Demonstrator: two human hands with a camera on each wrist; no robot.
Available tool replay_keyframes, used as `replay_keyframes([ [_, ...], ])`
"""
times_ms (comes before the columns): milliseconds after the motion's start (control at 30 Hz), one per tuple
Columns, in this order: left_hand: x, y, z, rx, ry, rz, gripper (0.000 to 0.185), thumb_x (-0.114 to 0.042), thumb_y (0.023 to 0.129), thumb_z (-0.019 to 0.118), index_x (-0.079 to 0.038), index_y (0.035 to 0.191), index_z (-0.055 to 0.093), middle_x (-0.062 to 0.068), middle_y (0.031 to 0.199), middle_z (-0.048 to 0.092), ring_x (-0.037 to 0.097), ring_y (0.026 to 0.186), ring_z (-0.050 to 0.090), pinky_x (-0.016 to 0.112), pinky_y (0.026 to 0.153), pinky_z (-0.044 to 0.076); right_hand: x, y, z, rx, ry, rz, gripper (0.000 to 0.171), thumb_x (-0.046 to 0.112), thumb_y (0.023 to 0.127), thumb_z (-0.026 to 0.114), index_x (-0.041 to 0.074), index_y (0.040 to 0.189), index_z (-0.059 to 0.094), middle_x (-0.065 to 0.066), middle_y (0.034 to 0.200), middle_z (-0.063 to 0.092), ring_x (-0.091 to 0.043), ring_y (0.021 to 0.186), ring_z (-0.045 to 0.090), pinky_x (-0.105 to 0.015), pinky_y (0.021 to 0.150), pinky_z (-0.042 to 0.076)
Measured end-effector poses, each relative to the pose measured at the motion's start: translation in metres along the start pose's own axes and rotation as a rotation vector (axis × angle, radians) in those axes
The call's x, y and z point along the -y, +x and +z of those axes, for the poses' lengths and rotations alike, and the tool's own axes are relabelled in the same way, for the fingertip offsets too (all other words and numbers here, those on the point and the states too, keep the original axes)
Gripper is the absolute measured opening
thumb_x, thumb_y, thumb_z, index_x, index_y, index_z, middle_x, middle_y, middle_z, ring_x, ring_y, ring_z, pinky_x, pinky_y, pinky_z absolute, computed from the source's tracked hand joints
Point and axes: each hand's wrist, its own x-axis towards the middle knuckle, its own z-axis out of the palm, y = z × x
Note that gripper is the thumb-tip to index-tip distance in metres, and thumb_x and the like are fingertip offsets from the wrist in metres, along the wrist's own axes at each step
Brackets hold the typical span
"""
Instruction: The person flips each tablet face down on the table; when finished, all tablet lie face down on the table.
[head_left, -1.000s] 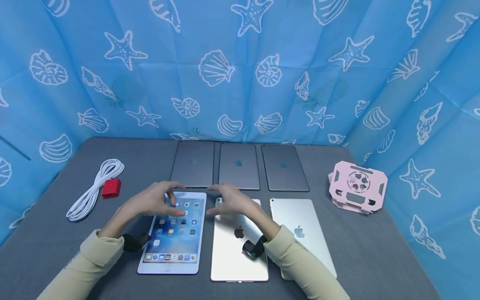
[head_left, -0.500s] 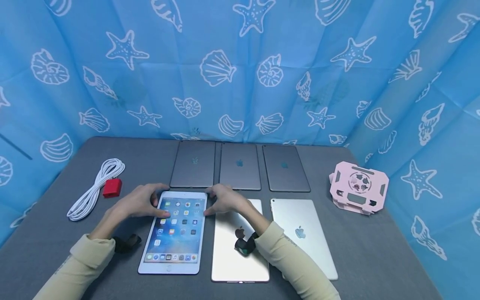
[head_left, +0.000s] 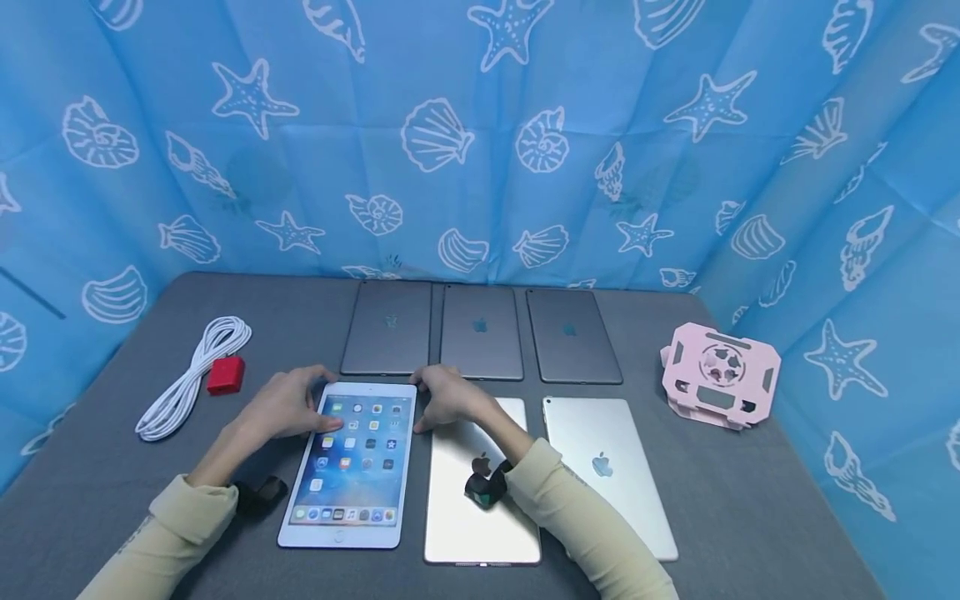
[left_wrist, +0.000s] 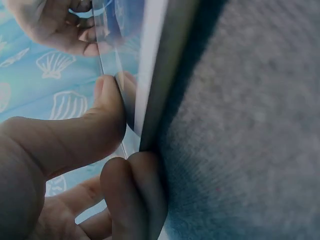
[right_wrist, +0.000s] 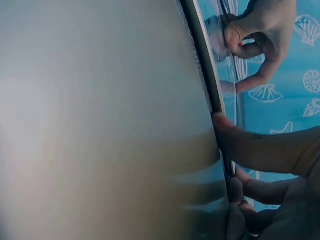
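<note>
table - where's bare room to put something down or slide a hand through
Bare table lies right of the silver tablet, below the pink stand, and near-left below the white cable. The middle is crowded: six tablets almost edge to edge, both hands on the lit tablet.

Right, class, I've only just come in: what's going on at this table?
A person grips the far end of a lit tablet with both hands, the left hand on its left edge, the right hand on its right. It lies face up on the grey table, among five other tablets lying face down.
</note>
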Motion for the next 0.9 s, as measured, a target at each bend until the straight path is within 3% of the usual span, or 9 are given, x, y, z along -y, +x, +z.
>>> replay_keyframes([
  [200, -0.002, 0.000, 0.001, 0.002, -0.001, -0.043, 0.069, -0.031, 0.081, 0.087, 0.001, 0.133, 0.057, 0.014, 0.088, 0.069, 0.014, 0.059, 0.062, 0.030, 0.057, 0.048, -0.003, 0.003, -0.004, 0.067, 0.158, 0.046, 0.067, 0.008, 0.077, 0.089, 0.005, 0.135, 0.057, -0.014, 0.139, 0.057, -0.031, 0.131, 0.052, -0.047, 0.118, 0.039],
  [333, -0.002, 0.000, 0.002, 0.000, -0.010, -0.042, 0.067, -0.032, 0.082, 0.086, 0.000, 0.134, 0.057, 0.014, 0.089, 0.069, 0.014, 0.060, 0.063, 0.030, 0.058, 0.049, -0.007, 0.004, -0.009, 0.125, 0.301, 0.042, 0.064, 0.002, 0.078, 0.086, 0.002, 0.134, 0.055, -0.013, 0.130, 0.055, -0.026, 0.121, 0.053, -0.044, 0.115, 0.042],
  [467, 0.000, -0.001, 0.001, 0.008, -0.041, -0.033, 0.068, -0.032, 0.084, 0.084, 0.000, 0.137, 0.055, 0.010, 0.084, 0.070, 0.013, 0.060, 0.063, 0.030, 0.059, 0.049, -0.011, 0.005, -0.015, 0.199, 0.495, 0.034, 0.067, -0.007, 0.080, 0.081, -0.002, 0.138, 0.048, -0.008, 0.106, 0.056, -0.019, 0.096, 0.055, -0.032, 0.091, 0.053],
  [567, 0.002, -0.002, 0.000, 0.024, -0.067, -0.026, 0.072, -0.033, 0.085, 0.083, 0.001, 0.141, 0.052, 0.005, 0.077, 0.069, 0.012, 0.059, 0.063, 0.031, 0.059, 0.047, -0.013, 0.005, -0.018, 0.244, 0.658, 0.018, 0.069, -0.014, 0.082, 0.075, -0.006, 0.142, 0.042, -0.008, 0.098, 0.061, -0.015, 0.085, 0.061, -0.024, 0.077, 0.056],
  [733, 0.009, -0.005, -0.002, 0.056, -0.096, 0.008, 0.076, -0.034, 0.088, 0.081, 0.001, 0.147, 0.048, 0.001, 0.069, 0.065, 0.012, 0.057, 0.062, 0.030, 0.059, 0.043, -0.016, 0.005, -0.019, 0.263, 0.821, -0.049, 0.070, -0.018, 0.085, 0.069, -0.008, 0.147, 0.040, -0.020, 0.111, 0.072, -0.012, 0.084, 0.071, -0.027, 0.082, 0.061],
  [900, 0.011, -0.005, -0.002, 0.075, -0.097, 0.054, 0.075, -0.030, 0.089, 0.080, 0.003, 0.148, 0.047, -0.001, 0.068, 0.065, 0.011, 0.058, 0.062, 0.028, 0.059, 0.044, -0.014, 0.004, -0.018, 0.224, 0.860, -0.095, 0.073, -0.015, 0.085, 0.071, -0.008, 0.150, 0.038, -0.019, 0.112, 0.073, -0.010, 0.084, 0.071, -0.026, 0.083, 0.061],
])
